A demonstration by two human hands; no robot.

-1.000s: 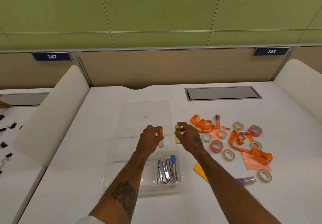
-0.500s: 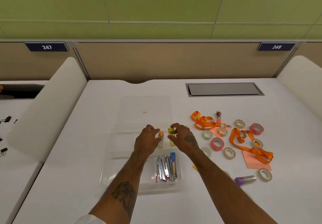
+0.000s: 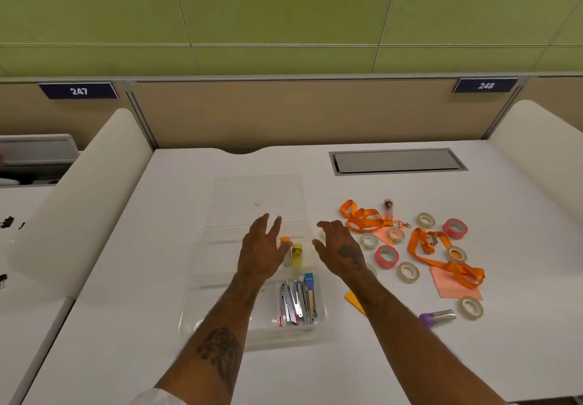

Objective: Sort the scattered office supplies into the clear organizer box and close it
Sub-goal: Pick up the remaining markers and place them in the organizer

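Organizer box (image 3: 202, 281) sits at frame centre, lid off. Left hand (image 3: 263, 251) and right hand (image 3: 340, 251) hover spread and empty above two small capped tubes (image 3: 293, 253). Next: collect tape rolls (image 3: 386, 256) at right.

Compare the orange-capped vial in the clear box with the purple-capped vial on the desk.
The orange-capped vial lies inside the clear organizer box, cap pointing away; the purple-capped vial lies loose on the white desk, cap pointing left. The orange one is partly hidden by the left hand; the purple one is fully visible. Both lie flat.
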